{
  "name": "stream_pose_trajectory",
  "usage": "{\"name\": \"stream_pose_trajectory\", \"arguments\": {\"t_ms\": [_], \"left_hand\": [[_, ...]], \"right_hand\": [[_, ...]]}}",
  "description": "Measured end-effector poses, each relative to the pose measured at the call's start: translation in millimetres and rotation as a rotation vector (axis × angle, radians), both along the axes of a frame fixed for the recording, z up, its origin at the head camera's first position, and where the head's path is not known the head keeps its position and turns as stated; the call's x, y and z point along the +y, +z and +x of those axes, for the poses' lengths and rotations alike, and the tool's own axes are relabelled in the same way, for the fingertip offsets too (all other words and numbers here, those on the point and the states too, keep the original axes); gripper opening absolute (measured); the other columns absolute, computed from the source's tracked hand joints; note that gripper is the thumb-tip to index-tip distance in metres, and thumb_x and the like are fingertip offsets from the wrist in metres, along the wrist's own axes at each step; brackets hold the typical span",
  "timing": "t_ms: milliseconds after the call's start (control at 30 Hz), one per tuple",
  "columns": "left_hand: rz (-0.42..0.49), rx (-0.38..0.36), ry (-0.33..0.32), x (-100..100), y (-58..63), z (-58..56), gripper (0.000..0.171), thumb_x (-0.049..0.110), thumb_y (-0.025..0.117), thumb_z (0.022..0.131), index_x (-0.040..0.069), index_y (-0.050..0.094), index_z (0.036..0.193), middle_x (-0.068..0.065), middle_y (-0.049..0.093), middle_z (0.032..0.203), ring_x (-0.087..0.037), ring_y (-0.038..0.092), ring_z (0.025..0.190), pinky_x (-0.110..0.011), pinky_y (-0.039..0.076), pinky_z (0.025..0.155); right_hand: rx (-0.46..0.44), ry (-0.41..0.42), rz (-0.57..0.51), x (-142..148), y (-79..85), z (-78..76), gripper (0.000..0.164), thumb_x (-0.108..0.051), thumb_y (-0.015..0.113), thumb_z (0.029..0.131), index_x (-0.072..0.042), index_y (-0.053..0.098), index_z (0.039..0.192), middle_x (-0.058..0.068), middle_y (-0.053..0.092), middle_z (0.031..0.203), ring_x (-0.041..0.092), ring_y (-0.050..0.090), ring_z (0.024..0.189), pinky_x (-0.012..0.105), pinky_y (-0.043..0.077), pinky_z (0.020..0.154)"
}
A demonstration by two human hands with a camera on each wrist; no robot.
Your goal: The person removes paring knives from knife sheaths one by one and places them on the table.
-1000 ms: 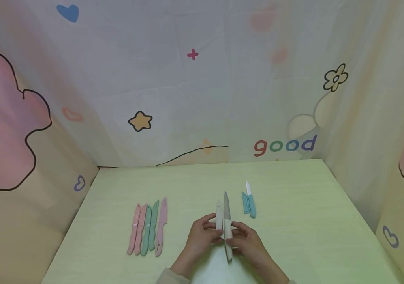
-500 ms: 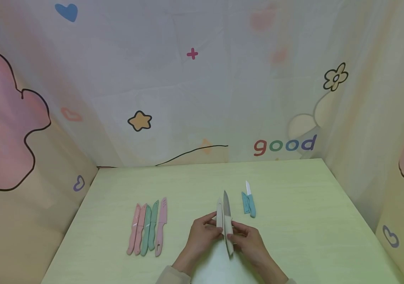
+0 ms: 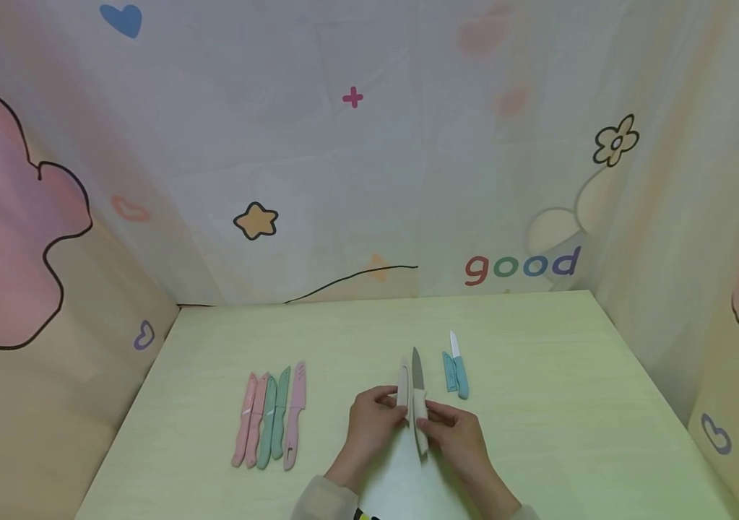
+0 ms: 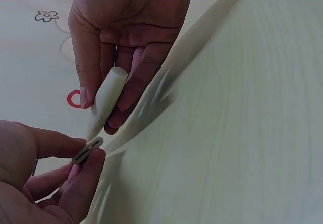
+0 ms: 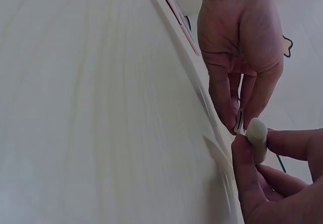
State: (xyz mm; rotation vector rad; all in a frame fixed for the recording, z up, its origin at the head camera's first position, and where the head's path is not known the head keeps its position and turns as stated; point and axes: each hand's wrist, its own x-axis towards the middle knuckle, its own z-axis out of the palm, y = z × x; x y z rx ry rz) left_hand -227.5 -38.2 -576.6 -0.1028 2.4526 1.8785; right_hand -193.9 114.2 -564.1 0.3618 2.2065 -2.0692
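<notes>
My left hand (image 3: 370, 420) pinches a white knife sheath (image 3: 403, 386) between thumb and fingers; its slotted end (image 4: 88, 150) shows in the left wrist view. In my right hand (image 3: 461, 435) is a kitchen knife (image 3: 420, 415), gripped by its white handle (image 5: 258, 137) with the grey blade pointing away from me. Sheath and knife stand side by side over the table, the sheath on the left. Fingers cover part of both. Beyond the right hand lie a small blue-handled paring knife (image 3: 461, 375) with its blade bare and its blue sheath (image 3: 449, 371) alongside.
On the left of the pale green table (image 3: 538, 448) is a row of sheathed knives: two pink ones, two green (image 3: 268, 426), and a pinkish-purple one (image 3: 295, 415). A printed curtain (image 3: 369, 180) encloses the back and sides.
Both hands have shifted slightly forward, away from the body, with the knife and sheath still held side by side. The knives on the table have stayed in place.
</notes>
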Motion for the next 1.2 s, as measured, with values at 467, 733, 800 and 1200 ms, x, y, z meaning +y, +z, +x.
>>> {"name": "stream_pose_trajectory", "arguments": {"t_ms": [467, 733, 800, 1200], "left_hand": [[-0.135, 0.006, 0.051, 13.9, 3.2, -12.5, 0.036, 0.008, 0.076, 0.073, 0.005, 0.069, 0.108, 0.0, 0.066, 0.074, -0.01, 0.058, 0.064, -0.026, 0.054, 0.058], [-0.239, 0.031, 0.061, 17.5, 3.1, -17.5, 0.034, 0.01, 0.077, 0.071, 0.005, 0.071, 0.105, 0.003, 0.066, 0.07, -0.009, 0.056, 0.062, -0.026, 0.053, 0.055], [-0.268, 0.038, 0.053, 18.5, 3.0, -18.7, 0.033, 0.01, 0.076, 0.071, 0.006, 0.072, 0.104, 0.004, 0.066, 0.069, -0.008, 0.055, 0.061, -0.025, 0.051, 0.053], [-0.428, 0.102, 0.001, 24.8, 9.4, -16.8, 0.028, 0.013, 0.075, 0.075, 0.005, 0.074, 0.102, 0.006, 0.062, 0.065, -0.007, 0.051, 0.055, -0.024, 0.046, 0.046]], "right_hand": [[0.028, -0.061, 0.151, -5.6, 5.4, -9.4, 0.036, -0.006, 0.074, 0.081, 0.006, 0.066, 0.114, 0.023, 0.07, 0.104, 0.022, 0.066, 0.087, 0.034, 0.062, 0.068], [0.045, -0.054, 0.268, -4.1, 4.2, -14.7, 0.037, -0.01, 0.076, 0.08, 0.004, 0.067, 0.113, 0.019, 0.072, 0.098, 0.019, 0.065, 0.085, 0.032, 0.061, 0.067], [0.053, -0.049, 0.327, -3.4, 3.7, -15.5, 0.037, -0.012, 0.077, 0.08, 0.003, 0.068, 0.112, 0.017, 0.073, 0.096, 0.018, 0.065, 0.083, 0.031, 0.06, 0.065], [0.115, -0.011, 0.538, -1.9, 1.2, -18.2, 0.036, -0.015, 0.077, 0.077, 0.0, 0.071, 0.109, 0.006, 0.074, 0.083, 0.01, 0.062, 0.07, 0.03, 0.054, 0.056]]}}
